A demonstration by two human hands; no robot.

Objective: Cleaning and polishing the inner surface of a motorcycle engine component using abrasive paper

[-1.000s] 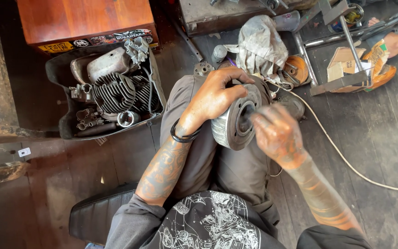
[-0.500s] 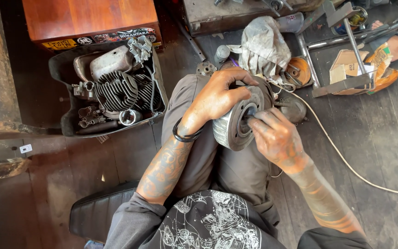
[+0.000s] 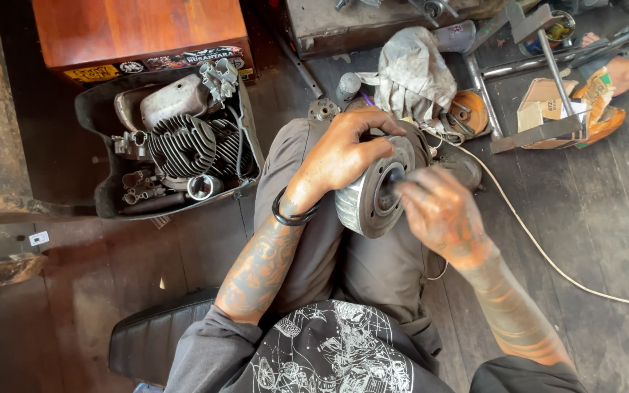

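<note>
Finned metal cylinder (image 3: 369, 193): on lap, left hand (image 3: 340, 156) grip wrapped over its top; right hand (image 3: 438, 211) fingers at its bore, blurred, grip unclear. Parts tray (image 3: 103, 167) left; rag (image 3: 413, 73) beyond.

left hand (image 3: 340, 156): grease-smeared, black bands at the wrist | right hand (image 3: 438, 215): grimy, blurred | forearms: both covered in tattoos | sleeves: dark grey, short, ending above the elbows | shirt (image 3: 322, 349): black with white line-drawn print across the front | trousers (image 3: 358, 262): grey-brown, creased over the lap
</note>
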